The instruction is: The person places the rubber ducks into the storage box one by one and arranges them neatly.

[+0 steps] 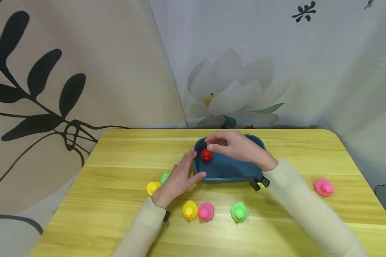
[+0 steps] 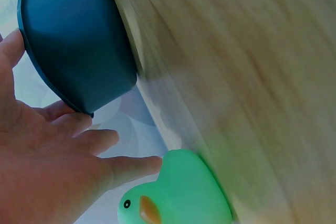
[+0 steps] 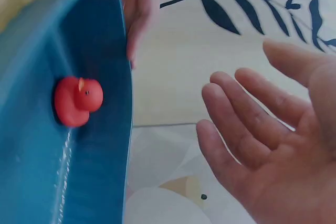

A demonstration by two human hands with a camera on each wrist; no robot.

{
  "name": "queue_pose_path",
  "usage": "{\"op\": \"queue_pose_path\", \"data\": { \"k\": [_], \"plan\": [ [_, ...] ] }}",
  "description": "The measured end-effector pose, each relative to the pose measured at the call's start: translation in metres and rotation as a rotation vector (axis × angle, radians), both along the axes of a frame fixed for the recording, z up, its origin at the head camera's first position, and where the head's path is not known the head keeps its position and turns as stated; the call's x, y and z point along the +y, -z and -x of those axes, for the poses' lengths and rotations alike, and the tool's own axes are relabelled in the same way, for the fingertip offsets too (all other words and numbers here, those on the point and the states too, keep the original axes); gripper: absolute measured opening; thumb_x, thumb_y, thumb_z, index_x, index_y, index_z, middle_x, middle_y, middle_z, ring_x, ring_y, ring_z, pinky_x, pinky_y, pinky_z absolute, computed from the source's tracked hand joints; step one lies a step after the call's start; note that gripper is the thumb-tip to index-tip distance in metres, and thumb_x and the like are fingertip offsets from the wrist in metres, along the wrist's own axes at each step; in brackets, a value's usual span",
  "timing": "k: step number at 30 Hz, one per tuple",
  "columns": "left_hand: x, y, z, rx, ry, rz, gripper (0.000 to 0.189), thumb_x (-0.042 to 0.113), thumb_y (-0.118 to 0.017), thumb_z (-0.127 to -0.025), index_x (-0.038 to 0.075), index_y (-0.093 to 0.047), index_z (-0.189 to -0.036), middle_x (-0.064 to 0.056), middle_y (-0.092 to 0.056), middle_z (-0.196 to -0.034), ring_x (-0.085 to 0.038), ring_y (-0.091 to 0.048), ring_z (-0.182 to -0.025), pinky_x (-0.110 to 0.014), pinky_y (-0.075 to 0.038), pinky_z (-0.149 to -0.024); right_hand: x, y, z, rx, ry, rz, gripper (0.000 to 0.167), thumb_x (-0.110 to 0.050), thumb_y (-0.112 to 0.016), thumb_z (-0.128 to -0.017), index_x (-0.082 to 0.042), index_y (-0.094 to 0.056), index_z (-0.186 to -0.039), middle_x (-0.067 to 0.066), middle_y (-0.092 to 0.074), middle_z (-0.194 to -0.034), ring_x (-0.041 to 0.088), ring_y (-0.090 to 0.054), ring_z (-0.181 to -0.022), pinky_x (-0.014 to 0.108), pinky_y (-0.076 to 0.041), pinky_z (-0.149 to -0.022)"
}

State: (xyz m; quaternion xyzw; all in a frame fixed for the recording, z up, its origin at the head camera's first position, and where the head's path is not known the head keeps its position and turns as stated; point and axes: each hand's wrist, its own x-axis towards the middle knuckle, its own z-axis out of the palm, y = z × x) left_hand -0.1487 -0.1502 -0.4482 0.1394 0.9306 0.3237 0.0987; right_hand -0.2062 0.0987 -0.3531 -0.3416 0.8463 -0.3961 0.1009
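Note:
A dark blue bin (image 1: 231,167) stands on the wooden table with a red rubber duck (image 1: 207,155) in its left end. My left hand (image 1: 180,175) rests with fingers spread at the bin's left rim, thumb at the front corner. In the left wrist view its fingertips touch the rim, and a green duck (image 2: 181,192) sits right by one finger. My right hand (image 1: 233,144) hovers over the bin, fingers loosely bent and holding nothing. The right wrist view shows that hand's palm (image 3: 278,145) above the bin, apart from the red duck (image 3: 76,100).
A yellow duck (image 1: 153,188) and a green duck (image 1: 164,178) are left of my left wrist. In front of the bin sit another yellow duck (image 1: 190,210), a pink duck (image 1: 206,212) and a green duck (image 1: 239,212). A pink duck (image 1: 323,187) lies far right. Patterned curtains (image 1: 132,64) hang behind.

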Motion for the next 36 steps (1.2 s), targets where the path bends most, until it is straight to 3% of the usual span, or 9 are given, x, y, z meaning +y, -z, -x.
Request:
{"op": "queue_pose_path", "data": {
  "k": [10,21,36],
  "plan": [
    [0.002,0.000,0.000,0.003,-0.002,0.001,0.091,0.058,-0.061,-0.099,0.014,-0.020,-0.167,-0.001,-0.014,-0.173,-0.030,-0.010,-0.159,-0.071,-0.015,-0.120,0.022,0.007,-0.043,0.028,0.091,0.096,0.024,-0.030,-0.069,-0.102,-0.020,-0.074,-0.122,-0.010,-0.072,-0.114,0.007,-0.066,-0.097,0.037,-0.057,-0.090],
    [0.001,0.002,0.000,0.013,-0.003,0.011,0.090,0.060,-0.061,-0.099,0.014,-0.021,-0.167,0.000,-0.011,-0.174,-0.030,-0.011,-0.159,-0.070,-0.018,-0.119,0.042,0.018,-0.085,0.011,0.147,0.100,0.025,-0.032,-0.067,-0.102,-0.025,-0.074,-0.125,-0.013,-0.071,-0.125,0.016,-0.064,-0.121,0.049,-0.054,-0.098],
    [0.001,-0.002,-0.001,0.012,-0.003,0.007,0.090,0.058,-0.061,-0.099,0.014,-0.022,-0.166,0.000,-0.011,-0.174,-0.030,-0.012,-0.159,-0.070,-0.018,-0.119,0.055,0.049,-0.120,-0.001,0.136,0.088,0.024,-0.030,-0.071,-0.100,-0.029,-0.074,-0.125,-0.014,-0.070,-0.130,0.017,-0.064,-0.125,0.050,-0.053,-0.102]
  ]
}}
